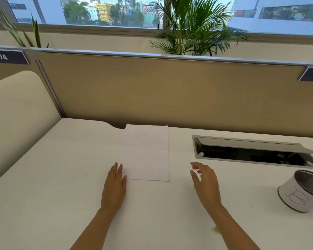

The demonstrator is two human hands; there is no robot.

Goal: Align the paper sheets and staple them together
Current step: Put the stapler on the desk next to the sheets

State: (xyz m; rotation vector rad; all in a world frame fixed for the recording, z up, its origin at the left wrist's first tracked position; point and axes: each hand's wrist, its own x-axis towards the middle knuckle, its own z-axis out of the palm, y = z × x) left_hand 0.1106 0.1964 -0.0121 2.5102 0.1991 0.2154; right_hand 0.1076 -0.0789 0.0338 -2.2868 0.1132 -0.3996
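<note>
Paper sheets [146,152]: flat on white desk [52,177], just ahead of and between both hands. Left hand [114,186]: flat, fingers extended, at the sheets' near-left corner. Right hand [205,183]: spread, empty, raised, apart from the sheets. Mesh cup [302,191]: far right of the right hand.

White paper sheets [146,152] flat on desk [61,177]

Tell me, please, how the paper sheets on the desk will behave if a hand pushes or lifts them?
The paper sheets lie thin and flat, so probably light and floppy, sagging if lifted by one edge. On the smooth white desk they likely slide easily, and pushed sheets may fan apart.
</note>
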